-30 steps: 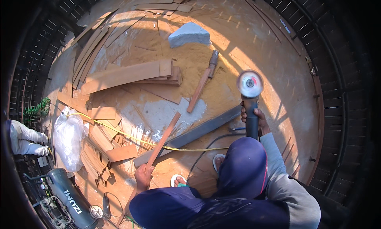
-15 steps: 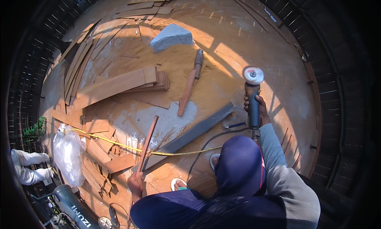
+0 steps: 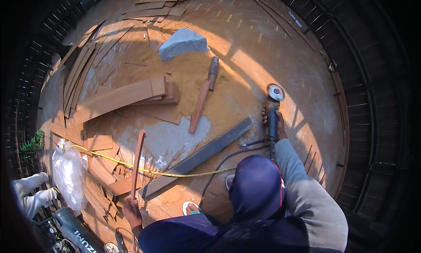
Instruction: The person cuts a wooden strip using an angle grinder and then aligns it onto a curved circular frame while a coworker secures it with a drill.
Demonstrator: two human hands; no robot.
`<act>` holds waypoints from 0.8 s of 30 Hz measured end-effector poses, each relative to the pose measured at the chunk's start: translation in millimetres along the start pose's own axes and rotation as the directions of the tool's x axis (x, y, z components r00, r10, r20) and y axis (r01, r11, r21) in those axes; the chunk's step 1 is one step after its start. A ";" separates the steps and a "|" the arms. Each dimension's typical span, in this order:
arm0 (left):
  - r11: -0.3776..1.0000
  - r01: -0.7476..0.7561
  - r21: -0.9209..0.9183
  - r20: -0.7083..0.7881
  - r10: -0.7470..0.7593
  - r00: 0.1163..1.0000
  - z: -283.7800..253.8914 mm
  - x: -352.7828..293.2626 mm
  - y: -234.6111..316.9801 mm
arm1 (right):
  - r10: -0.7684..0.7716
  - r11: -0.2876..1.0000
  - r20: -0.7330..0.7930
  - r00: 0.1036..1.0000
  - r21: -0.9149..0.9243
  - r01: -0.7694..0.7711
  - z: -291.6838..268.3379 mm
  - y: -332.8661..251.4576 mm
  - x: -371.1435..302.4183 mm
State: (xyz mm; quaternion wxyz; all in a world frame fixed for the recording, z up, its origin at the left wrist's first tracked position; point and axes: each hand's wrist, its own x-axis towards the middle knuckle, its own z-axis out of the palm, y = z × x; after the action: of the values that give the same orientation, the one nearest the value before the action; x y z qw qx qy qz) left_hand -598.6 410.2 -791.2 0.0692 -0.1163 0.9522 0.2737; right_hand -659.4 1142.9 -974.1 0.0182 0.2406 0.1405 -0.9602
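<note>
A person is crouching over a dusty floor, gripping a wood strip and a grinder.

The left hand (image 3: 131, 211) is clenching the near end of a thin reddish wood strip (image 3: 137, 163), which is rising away from it, tilted. It looks light and stiff but likely to snap, so holding it low near the end seems sensible. The right hand (image 3: 274, 123) is wrapping around the body of an angle grinder (image 3: 272, 108), its disc pointing far; it is probably heavy and needs a firm grasp. Between them are lying a long grey bar (image 3: 206, 154) and a yellow tape (image 3: 144, 169). Farther left, planks (image 3: 118, 99) are stacked.
</note>
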 end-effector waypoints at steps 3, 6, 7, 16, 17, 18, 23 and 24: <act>0.997 -0.076 -0.009 -0.043 0.076 0.996 10.1 15.0 6.9 | 0.007 0.977 -0.143 0.990 -0.212 -0.038 1.5 -8.4 -15.1; 0.982 -0.188 -0.022 -0.026 0.188 0.982 24.5 29.2 27.0 | -0.065 0.817 -0.284 0.957 -0.566 -0.113 4.1 -7.6 -28.2; 0.976 -0.218 -0.023 -0.018 0.218 0.976 28.6 31.3 29.4 | -0.108 0.720 -0.317 0.942 -0.679 -0.146 6.6 -6.0 -32.4; 0.958 -0.172 -0.230 0.174 0.214 0.961 36.1 34.4 58.6 | -0.483 -0.056 -0.315 0.817 -0.920 -0.388 14.4 3.1 -32.7; 0.958 -0.157 -0.239 0.196 0.206 0.959 33.0 35.9 57.4 | -0.512 -0.078 -0.310 0.801 -0.912 -0.403 12.6 5.1 -34.3; 0.962 -0.144 -0.232 0.210 0.194 0.958 31.2 37.9 55.0 | -0.536 -0.104 -0.300 0.789 -0.904 -0.414 15.3 8.7 -34.8; 0.941 -0.010 -0.339 0.316 0.124 0.941 22.3 50.6 42.5 | -0.598 -0.142 -0.246 0.763 -0.904 -0.403 18.1 16.2 -38.9; 0.933 0.043 -0.357 0.352 0.092 0.931 19.6 53.7 42.8 | -0.582 -0.147 -0.250 0.774 -0.904 -0.402 19.7 17.5 -40.0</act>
State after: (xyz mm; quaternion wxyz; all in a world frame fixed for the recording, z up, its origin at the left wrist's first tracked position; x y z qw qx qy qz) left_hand -660.1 446.0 -796.5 0.2181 -0.0625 0.8583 0.4603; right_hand -631.2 1119.3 -943.4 0.0692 0.4248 0.8277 -0.3601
